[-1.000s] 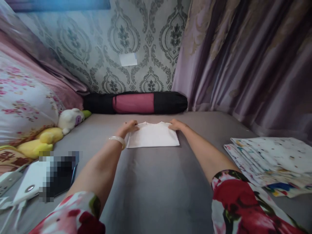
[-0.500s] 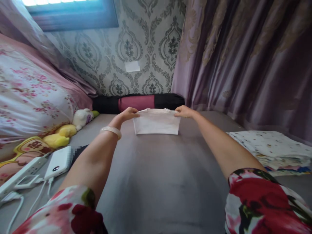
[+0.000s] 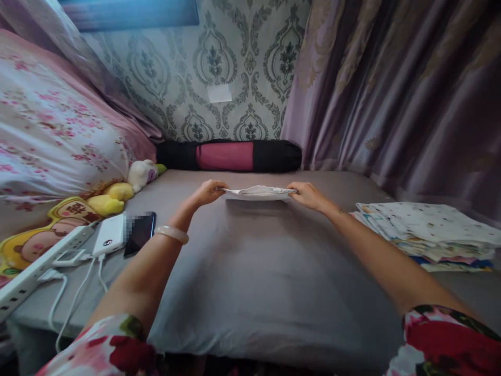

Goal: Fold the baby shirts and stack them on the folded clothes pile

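A folded white cloth (image 3: 258, 194) is stretched between my two hands, held nearly level just above the grey sheet, where it casts a shadow. Its garment kind cannot be made out. My left hand (image 3: 210, 192) pinches the left end, fingers closed. At the right end, my right hand (image 3: 307, 195) grips it the same way. A pale bangle (image 3: 172, 233) circles my left wrist.
On the right lies a stack of folded printed cloths (image 3: 434, 224). To the left are a power strip (image 3: 50, 266), a white power bank (image 3: 109, 234), a phone (image 3: 141, 235) and plush toys (image 3: 107, 203). A black and pink roll (image 3: 225, 155) lies along the wall.
The white cloth has gone from hanging with its broad face toward me to nearly flat, seen edge-on. Both hands keep their hold. My view has tipped downward.
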The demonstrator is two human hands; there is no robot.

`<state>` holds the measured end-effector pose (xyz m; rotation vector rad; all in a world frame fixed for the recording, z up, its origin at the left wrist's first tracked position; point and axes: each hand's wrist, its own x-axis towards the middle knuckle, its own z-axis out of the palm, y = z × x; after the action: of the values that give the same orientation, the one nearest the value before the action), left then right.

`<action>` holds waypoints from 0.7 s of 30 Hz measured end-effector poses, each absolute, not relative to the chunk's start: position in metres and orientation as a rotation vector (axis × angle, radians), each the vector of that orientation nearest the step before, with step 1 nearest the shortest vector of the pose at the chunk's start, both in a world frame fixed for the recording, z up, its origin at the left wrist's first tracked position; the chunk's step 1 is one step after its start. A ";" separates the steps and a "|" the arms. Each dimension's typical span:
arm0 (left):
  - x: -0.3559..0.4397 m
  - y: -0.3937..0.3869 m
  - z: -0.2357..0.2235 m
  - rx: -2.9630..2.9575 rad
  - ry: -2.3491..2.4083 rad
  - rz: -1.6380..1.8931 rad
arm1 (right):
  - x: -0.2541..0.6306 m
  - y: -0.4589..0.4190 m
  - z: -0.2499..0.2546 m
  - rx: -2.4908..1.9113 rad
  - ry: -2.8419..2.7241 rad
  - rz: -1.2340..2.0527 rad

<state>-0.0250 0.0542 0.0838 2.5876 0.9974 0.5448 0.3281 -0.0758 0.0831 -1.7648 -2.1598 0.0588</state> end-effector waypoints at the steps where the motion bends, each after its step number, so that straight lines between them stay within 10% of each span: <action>1: -0.027 0.049 0.080 2.612 1.014 0.530 | 0.327 -0.081 0.078 -1.757 -2.179 0.046; 21: -0.051 -0.013 0.000 2.897 0.955 0.329 | 0.311 -0.151 -0.003 -1.643 -2.392 -0.056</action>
<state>-0.0509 -0.0126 -0.0001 2.8966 0.9552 0.3287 0.3108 -0.1508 -0.0029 -1.6433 -2.3923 -0.0563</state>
